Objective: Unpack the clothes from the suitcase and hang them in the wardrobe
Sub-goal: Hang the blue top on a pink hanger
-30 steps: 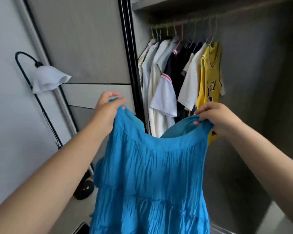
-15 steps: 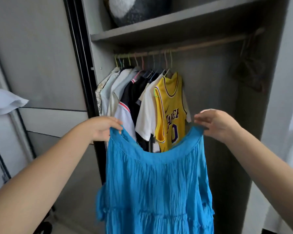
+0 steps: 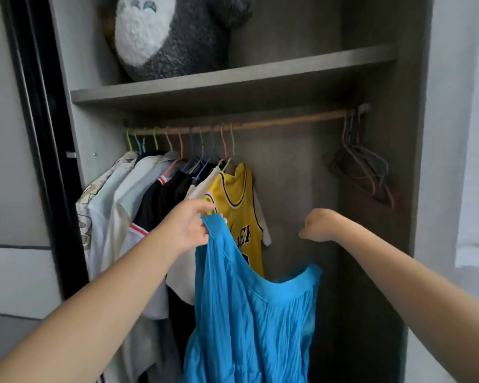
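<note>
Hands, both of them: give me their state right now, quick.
Left hand: pinching the top edge of the blue dress.
Right hand: fingers curled, holding nothing, off the dress.

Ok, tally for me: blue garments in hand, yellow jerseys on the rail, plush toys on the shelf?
Blue garment, gripped by the left hand: 1
Yellow jersey, hanging on the rail: 1
Plush toy, on the shelf: 1
Total: 3
</note>
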A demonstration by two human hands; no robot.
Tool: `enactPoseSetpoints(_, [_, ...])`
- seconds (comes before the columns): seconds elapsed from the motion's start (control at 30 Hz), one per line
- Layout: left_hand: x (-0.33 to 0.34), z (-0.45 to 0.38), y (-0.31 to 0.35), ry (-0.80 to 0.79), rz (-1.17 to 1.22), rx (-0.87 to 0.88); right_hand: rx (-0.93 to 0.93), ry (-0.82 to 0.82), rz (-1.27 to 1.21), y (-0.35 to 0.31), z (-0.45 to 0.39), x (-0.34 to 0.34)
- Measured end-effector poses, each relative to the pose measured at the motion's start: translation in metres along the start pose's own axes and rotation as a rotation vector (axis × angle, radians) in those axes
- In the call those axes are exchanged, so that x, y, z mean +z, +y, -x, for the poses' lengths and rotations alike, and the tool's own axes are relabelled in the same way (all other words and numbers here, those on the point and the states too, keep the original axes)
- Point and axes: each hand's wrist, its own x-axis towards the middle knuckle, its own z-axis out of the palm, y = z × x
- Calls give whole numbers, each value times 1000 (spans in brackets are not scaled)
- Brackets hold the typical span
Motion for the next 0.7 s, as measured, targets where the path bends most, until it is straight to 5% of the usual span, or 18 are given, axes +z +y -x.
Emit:
enactPoseSetpoints(0.27, [-11,-47,12,-155,-44,34,219,453,189,15,-44,-46])
enactPoseSetpoints(0.43, [-22,-63,21,-116,-37,74,393,502,293,39,-73,-58])
enactPoseSetpoints(0.7, [-31,-72,32,46,-260,71,401,629,-292,69,-109,-73])
